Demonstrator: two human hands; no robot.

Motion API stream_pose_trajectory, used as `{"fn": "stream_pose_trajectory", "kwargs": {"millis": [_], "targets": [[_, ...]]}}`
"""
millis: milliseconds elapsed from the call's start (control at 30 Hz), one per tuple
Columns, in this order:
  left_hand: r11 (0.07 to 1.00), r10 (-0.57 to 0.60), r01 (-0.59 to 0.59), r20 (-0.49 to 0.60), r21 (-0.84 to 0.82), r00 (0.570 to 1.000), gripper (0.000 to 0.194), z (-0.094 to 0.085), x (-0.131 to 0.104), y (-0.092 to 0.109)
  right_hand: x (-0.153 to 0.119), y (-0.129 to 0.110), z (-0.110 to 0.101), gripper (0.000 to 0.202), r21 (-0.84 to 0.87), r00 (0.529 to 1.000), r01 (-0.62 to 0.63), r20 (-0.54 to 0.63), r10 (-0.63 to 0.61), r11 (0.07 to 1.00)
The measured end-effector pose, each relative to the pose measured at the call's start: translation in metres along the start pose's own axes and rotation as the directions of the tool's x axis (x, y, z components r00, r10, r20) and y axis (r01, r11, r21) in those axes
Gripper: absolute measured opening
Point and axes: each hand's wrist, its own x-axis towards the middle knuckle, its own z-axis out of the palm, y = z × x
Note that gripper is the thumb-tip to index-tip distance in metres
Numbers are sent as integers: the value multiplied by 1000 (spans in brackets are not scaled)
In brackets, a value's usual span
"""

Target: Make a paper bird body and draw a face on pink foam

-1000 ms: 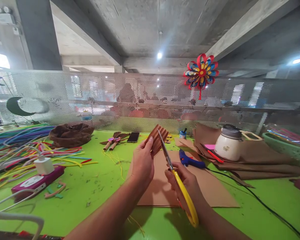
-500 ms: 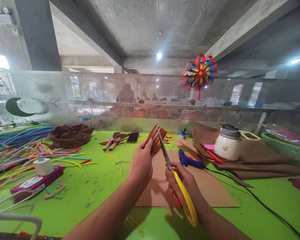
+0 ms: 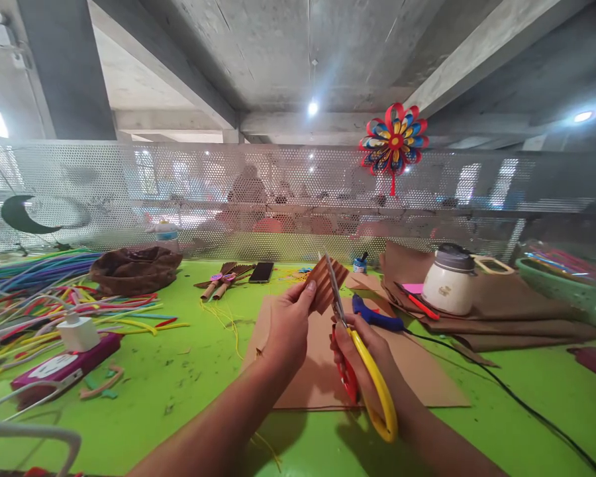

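A small piece of brown striped, pleated-looking paper (image 3: 320,283) is pinched between the thumb and fingers of my left hand (image 3: 289,324). My right hand (image 3: 365,351) grips a pair of scissors (image 3: 377,391) with one yellow and one red handle. Their blades point up and away from me and lie against the right part of the striped paper. Below both hands, a flat brown sheet (image 3: 417,377) rests on the green table (image 3: 179,384).
A blue glue gun (image 3: 380,318) with a black cord lies right of my hands. Behind it stand a cream jar (image 3: 447,281) and folded brown sheets (image 3: 521,311). Pipe cleaners (image 3: 44,271), a brown cloth bundle (image 3: 134,270), a purple power bank (image 3: 64,364) and a phone (image 3: 261,272) lie leftward.
Both hands have shifted slightly right with the striped paper and scissors. The paper has turned, and the scissor handles are spread wider. A small brown scrap now shows by my left wrist.
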Motion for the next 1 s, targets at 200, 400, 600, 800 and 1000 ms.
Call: {"fn": "stream_pose_trajectory", "kwargs": {"millis": [200,400,600,800,1000], "targets": [[1000,5,-5,0,15,1000,19,1,-2,2,-1,0,-1,46,0,1000,11,23,-11,1000],[1000,-13,12,24,14,1000,20,2,-3,2,-3,0,2,45,78,999,-50,-9,51,996],[1000,-20,20,27,11,999,18,2,-5,3,-2,2,2,46,98,998,-63,-7,63,993],[1000,-29,28,39,14,999,16,4,-7,6,-2,-3,5,45,60,998,-60,-29,61,996],[1000,-28,28,30,13,999,18,4,-5,5,-4,-3,4,45,25,996,-61,-61,62,998]]}}
